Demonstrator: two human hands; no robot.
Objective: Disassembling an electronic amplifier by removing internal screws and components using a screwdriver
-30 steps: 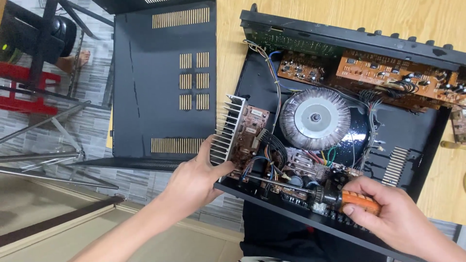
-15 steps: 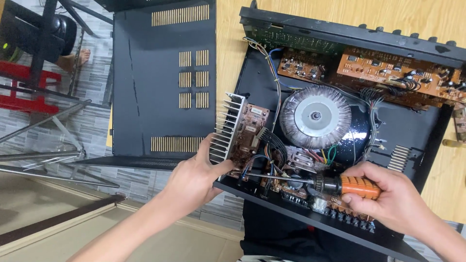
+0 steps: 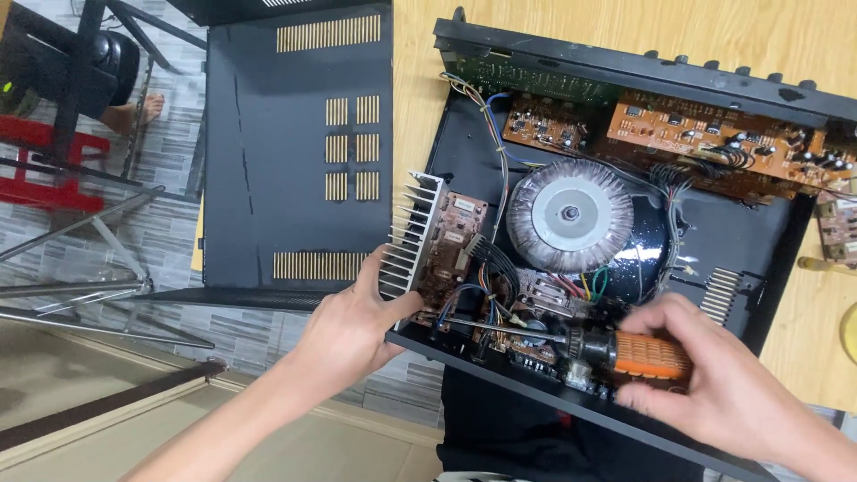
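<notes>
Head view, lower frame: left hand (image 3: 353, 326) grips the heatsink (image 3: 409, 236) while right hand (image 3: 714, 384) clasps the orange screwdriver (image 3: 625, 350), whose tip could slip onto the crowded wires (image 3: 486, 268).

right hand (image 3: 723, 393) drawn back right, screwdriver (image 3: 580, 344) shaft now level, tip among wires (image 3: 482, 308)

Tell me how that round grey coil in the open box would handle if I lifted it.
The toroidal transformer probably feels heavy for its size, being densely wound. It looks rigid, not floppy. The coloured wires leaving its lower edge would likely tether it to the chassis.
</notes>
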